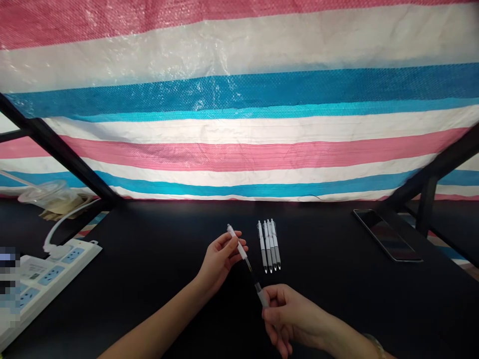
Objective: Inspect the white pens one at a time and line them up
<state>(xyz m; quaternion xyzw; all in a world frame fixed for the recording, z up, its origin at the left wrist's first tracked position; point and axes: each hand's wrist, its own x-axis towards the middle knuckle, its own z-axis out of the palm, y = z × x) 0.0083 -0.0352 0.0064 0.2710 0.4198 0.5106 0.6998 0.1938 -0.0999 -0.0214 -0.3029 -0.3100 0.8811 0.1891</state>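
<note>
My left hand (221,258) pinches the white upper barrel of a pen (241,249), its clicker end pointing up and away. A thin dark refill (250,268) sticks out of that barrel toward the lower right. The grey translucent lower barrel (262,298) is gripped between the thumb and fingers of my right hand (284,316). The two barrel parts are apart, with the refill spanning between them; its tip seems to be at or inside the lower part. Just right of my left hand, several white pens (269,245) lie side by side on the black table, tips toward me.
A phone (387,235) lies at the right of the black table (157,234). To the left is a white power strip (56,271) with a plugged-in cable. A plastic cup (47,194) sits beyond it. Striped sheeting (239,154) hangs behind, between black frame bars (63,154).
</note>
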